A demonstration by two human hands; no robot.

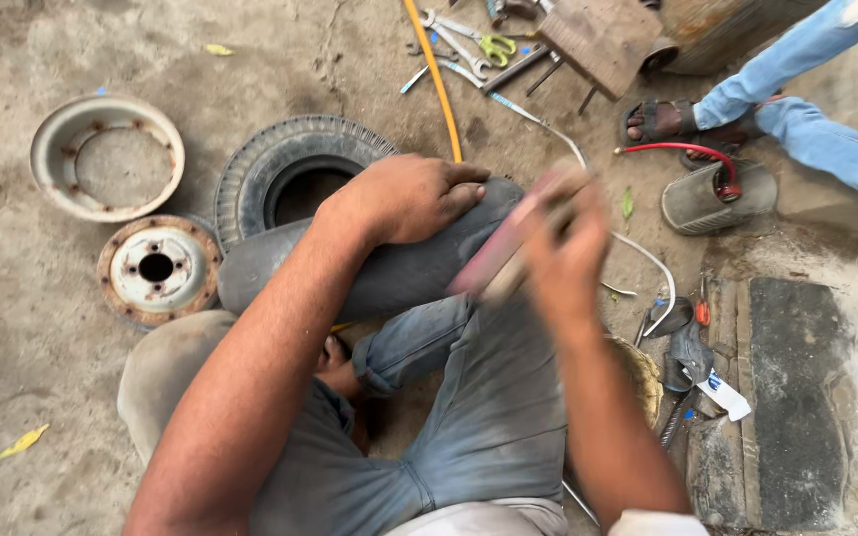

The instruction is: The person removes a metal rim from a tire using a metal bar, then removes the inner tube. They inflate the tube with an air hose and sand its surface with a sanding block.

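- Inner tube point(379, 273), dark grey rubber, lies draped across your bent knee, its long axis running left to right in front of you, from beside the small tyre point(295, 174) toward your right hand.
- Your left hand point(409, 199) lies palm down on the tube's upper right part, fingers curled over it and pressing it against your leg.
- Your right hand point(563, 248) is blurred with motion; it is closed around a flat pinkish strip-like tool point(503, 243), whose far end meets the tube just below your left hand's fingertips. What kind of tool it is you cannot tell from the blur.
- Your left hand is the nearer one to the tube's middle; your right meets it only through the tool, at the tube's right end.
- Two rusty wheel rim halves point(156, 268) sit on the dirt to the left of the tyre.
- Spanners and scissors point(479, 45) lie farther ahead, beside an orange hose point(436, 79).
- Another person's sandalled foot point(659, 121) rests at the upper right.
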